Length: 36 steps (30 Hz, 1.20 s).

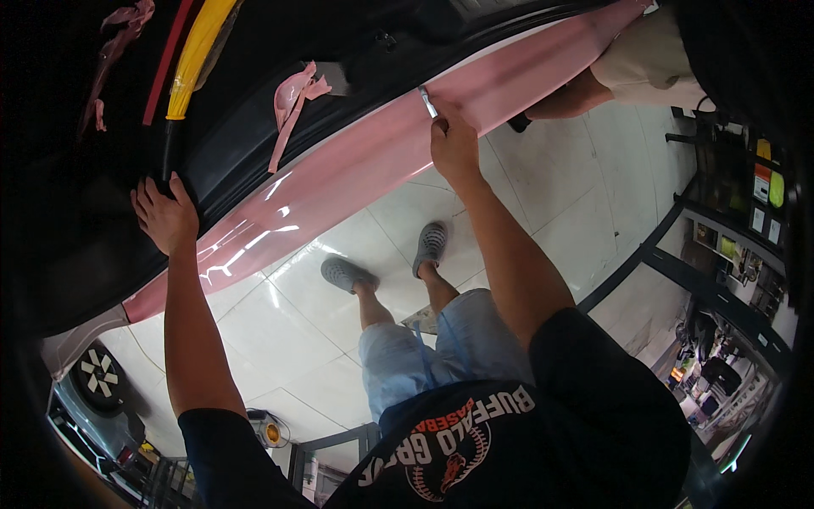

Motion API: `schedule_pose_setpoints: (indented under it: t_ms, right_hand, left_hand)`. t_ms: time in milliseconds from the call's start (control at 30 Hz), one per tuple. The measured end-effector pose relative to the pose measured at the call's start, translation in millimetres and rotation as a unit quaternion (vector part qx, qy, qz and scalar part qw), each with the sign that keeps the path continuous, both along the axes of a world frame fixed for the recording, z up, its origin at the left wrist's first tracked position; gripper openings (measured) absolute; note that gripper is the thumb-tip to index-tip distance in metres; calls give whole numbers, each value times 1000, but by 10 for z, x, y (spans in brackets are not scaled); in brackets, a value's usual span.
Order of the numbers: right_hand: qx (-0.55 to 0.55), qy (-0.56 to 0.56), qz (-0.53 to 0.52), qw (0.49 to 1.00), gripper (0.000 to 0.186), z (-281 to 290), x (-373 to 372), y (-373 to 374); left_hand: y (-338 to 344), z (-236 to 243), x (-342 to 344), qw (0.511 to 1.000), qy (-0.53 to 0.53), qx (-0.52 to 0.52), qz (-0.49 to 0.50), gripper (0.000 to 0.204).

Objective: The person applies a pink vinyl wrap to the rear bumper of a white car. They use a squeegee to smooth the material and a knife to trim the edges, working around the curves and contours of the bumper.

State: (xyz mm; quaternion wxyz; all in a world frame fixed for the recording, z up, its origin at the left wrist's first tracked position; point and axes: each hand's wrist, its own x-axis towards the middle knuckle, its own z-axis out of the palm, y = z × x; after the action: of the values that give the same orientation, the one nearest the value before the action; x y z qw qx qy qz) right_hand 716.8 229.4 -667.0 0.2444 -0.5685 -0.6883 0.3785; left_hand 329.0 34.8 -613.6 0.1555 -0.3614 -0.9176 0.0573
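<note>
Head view from above: the person before me stands on the pale tiled floor [297, 339] in grey clogs [348, 275], both arms reaching out to a long pink panel [356, 180] that runs slantwise between the dark area and the floor. The right hand [459, 151] is over the panel's upper half, its fingers closed around a slim silver tool [428, 103] whose far end points at the panel's edge; whether the tip touches, I can't tell. The left hand [168, 217] is out on the dark surface [102, 246], just beyond the panel's left part, fingers loosely spread and gripping nothing that I can see. Near its fingertips is the black end of a long yellow object [197, 64], with a red strip [167, 68] lying alongside. A torn pink scrap [292, 93] lies between the two hands, farther in, and another crumpled pink piece [112, 53] is at far left. Beside the panel's right end shows another person's beige garment [649, 72].
</note>
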Motion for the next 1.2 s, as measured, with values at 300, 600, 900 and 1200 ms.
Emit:
schedule_pose_setpoints:
  t_ms: [300, 600, 900, 1200]
  right_hand:
    - [58, -71, 63, 994, 33, 71, 14, 51]
    - [125, -108, 101, 981, 34, -89, 72, 33]
    - [133, -235, 172, 947, 30, 174, 98, 185]
    - [173, -344, 313, 868, 38, 498, 160, 606]
  left_hand:
    - [-24, -19, -48, 1000, 5, 3, 5, 62]
    - [-57, -34, -71, 1000, 5, -5, 20, 62]
    - [-86, -89, -109, 1000, 17, -4, 15, 63]
    - [-102, -154, -162, 999, 36, 7, 7, 63]
